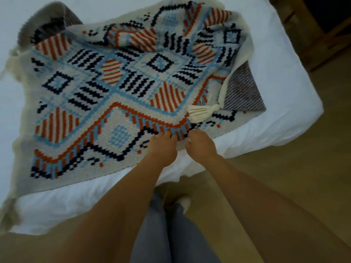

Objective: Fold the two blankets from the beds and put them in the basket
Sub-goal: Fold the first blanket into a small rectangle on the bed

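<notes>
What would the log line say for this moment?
left hand: grips blanket edge | right hand: grips same edge | blanket: spread on bed

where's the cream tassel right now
In the head view, the cream tassel lies right of centre on the patterned blanket, just beyond the right hand and beside the grey striped fabric.

The bed [281, 76], covered in a white sheet, stands on a tan floor [296, 183]. A knitted blanket [121, 86] patterned in orange, light blue and navy on cream lies spread across it, its near edge close to the mattress edge. Its right corner is turned back (the grey striped underside [245, 92] shows there), and a cream tassel [203, 112] lies on top. At the far left a grey woven shape [51, 18] sits partly under the blanket (basket or fabric, unclear).
</notes>
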Motion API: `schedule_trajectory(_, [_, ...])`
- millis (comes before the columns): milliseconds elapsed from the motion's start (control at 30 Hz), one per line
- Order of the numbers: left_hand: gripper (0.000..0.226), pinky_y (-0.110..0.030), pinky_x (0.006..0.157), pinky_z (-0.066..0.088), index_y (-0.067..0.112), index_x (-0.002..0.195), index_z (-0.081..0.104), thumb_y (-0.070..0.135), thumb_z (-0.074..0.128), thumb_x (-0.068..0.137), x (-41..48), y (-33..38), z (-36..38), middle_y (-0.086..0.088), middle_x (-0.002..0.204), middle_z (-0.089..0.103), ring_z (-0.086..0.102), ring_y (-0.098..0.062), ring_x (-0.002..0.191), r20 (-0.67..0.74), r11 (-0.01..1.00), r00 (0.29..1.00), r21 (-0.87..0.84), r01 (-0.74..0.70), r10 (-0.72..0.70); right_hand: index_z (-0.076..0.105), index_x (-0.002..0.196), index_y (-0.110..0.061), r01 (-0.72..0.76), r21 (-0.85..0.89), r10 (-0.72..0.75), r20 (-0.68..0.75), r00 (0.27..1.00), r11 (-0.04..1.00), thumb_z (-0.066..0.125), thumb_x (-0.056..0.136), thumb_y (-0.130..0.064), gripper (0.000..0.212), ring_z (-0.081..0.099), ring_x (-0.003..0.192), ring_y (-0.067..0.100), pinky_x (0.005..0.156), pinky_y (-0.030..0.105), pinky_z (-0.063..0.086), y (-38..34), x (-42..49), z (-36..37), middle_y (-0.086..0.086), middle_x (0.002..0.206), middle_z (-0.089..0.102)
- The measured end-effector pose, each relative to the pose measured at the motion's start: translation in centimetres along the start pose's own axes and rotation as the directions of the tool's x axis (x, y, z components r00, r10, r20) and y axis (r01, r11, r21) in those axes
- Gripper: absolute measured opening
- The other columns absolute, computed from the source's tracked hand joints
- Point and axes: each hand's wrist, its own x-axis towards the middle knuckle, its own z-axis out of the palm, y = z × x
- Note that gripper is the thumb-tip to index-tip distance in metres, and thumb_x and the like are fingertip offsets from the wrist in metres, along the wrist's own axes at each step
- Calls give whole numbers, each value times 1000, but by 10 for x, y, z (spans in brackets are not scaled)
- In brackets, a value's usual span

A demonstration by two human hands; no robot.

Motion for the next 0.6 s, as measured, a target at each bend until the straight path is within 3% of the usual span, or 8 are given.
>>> schedule_trajectory(300, [55, -41, 102, 32, 14, 139, 27, 31, 46, 91, 94, 41, -29, -9, 138, 35, 34, -27, 126, -158, 985, 981, -113, -132, 113, 45, 120, -6, -138, -57, 131, -112, 985, 989, 50, 88, -13, 33, 38, 119, 30, 88, 36, 38, 61, 69, -48, 16, 130, 40])
schedule_trajectory(500, [75, -44, 103, 30, 16, 144, 17, 44, 55, 86, 135, 57, -45, -8, 143, 31, 30, -27, 130, -17, 992, 992, 32, -124, 125, 39, 132, -16, -166, -138, 159, -61, 985, 976, 53, 86, -10, 49, 33, 122, 32, 94, 41, 39, 82, 108, -68, 14, 138, 30])
schedule_trajectory(600, [64, -41, 97, 34, 14, 140, 25, 44, 52, 89, 148, 67, -44, -8, 136, 42, 42, -27, 122, 50, 996, 996, 61, -72, 69, 40, 131, -15, -151, -213, 166, 53, 985, 965, 57, 85, -11, 49, 32, 121, 34, 92, 44, 42, 94, 117, -69, 14, 138, 28])
